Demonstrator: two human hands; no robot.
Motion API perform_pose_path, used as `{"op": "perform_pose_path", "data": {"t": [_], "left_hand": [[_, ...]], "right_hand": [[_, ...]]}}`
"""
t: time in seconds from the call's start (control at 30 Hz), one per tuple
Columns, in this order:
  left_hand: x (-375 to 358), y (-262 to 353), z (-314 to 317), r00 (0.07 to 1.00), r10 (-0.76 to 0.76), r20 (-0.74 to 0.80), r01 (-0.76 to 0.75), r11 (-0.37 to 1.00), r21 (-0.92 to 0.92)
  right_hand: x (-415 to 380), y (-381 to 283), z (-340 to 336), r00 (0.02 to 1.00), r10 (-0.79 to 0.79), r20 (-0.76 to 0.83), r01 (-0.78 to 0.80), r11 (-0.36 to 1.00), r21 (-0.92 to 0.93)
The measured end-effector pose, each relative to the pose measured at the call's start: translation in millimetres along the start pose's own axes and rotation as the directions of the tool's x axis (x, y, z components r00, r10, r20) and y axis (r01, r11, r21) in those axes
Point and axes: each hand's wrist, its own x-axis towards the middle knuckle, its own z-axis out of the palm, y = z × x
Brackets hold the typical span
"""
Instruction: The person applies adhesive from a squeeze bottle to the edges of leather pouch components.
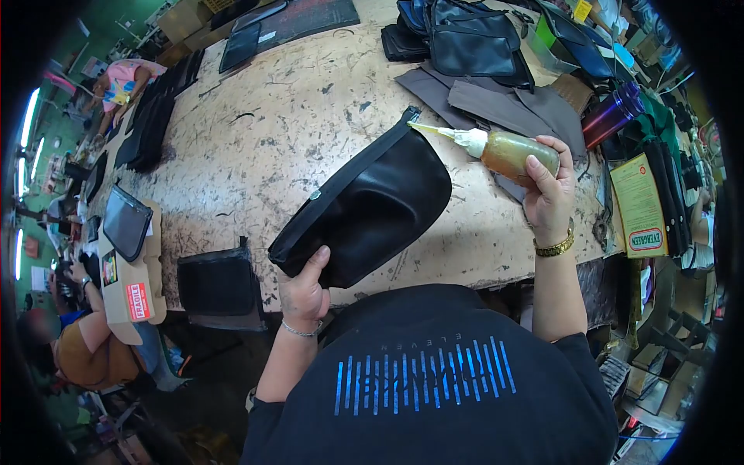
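Observation:
My left hand (304,288) grips the lower left end of a black zippered pouch (372,209), thumb on its front face. The pouch is tilted, with its zipper edge running up to the right. In my right hand (552,186) is a squeeze bottle (515,155) of amber-brown liquid, fingers wrapped round its base. Its white cap and long pale nozzle point left, the tip right at the zipper's upper end. A small pale green spot shows along the zipper edge.
Dark flat panels (511,105) and black bags (473,43) lie at the back right of the worktable (217,147). A purple bottle (612,115) and a yellow Evergreen box (639,205) stand right. Black pouches (217,280) and a cardboard piece (147,271) lie left. Other people (97,341) sit on the left.

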Motion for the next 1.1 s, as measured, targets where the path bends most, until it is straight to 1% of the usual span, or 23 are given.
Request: {"op": "perform_pose_path", "data": {"t": [0.1,0.2,0.3,0.4,0.57,0.77,0.9,0.97,1.1], "left_hand": [[-1,0,-1,1.000,-0.015,-0.009,0.015,1.000,0.012],[-2,1,0,1.000,0.014,0.003,-0.014,1.000,0.027],[-3,0,0,1.000,-0.007,-0.009,0.007,1.000,0.008],[-4,2,2,1.000,-0.013,0.014,0.013,1.000,-0.013],[-2,1,2,0.999,0.022,0.023,-0.022,1.000,0.012],[-3,2,6,0.998,0.047,0.028,-0.048,0.998,0.038],[-3,1,6,0.999,0.027,0.039,-0.027,1.000,0.008],[-3,-1,4,0.999,-0.010,0.048,0.011,1.000,-0.018],[-4,-1,6,0.998,-0.008,0.061,0.007,1.000,0.011]], "right_hand": [[-4,1,1,1.000,0.016,0.002,-0.016,1.000,0.024],[-7,3,0,0.999,0.040,-0.003,-0.040,0.999,0.020],[-11,4,3,0.998,0.069,-0.009,-0.069,0.997,0.035],[-15,4,6,0.997,0.074,0.004,-0.074,0.996,0.048],[-19,5,10,0.996,0.067,0.060,-0.072,0.995,0.073],[-27,5,15,0.995,0.080,0.065,-0.085,0.992,0.094],[-32,5,19,0.994,0.080,0.069,-0.088,0.990,0.108],[-34,6,20,0.992,0.098,0.081,-0.108,0.985,0.132],[-38,6,23,0.991,0.093,0.096,-0.106,0.985,0.136]]}}
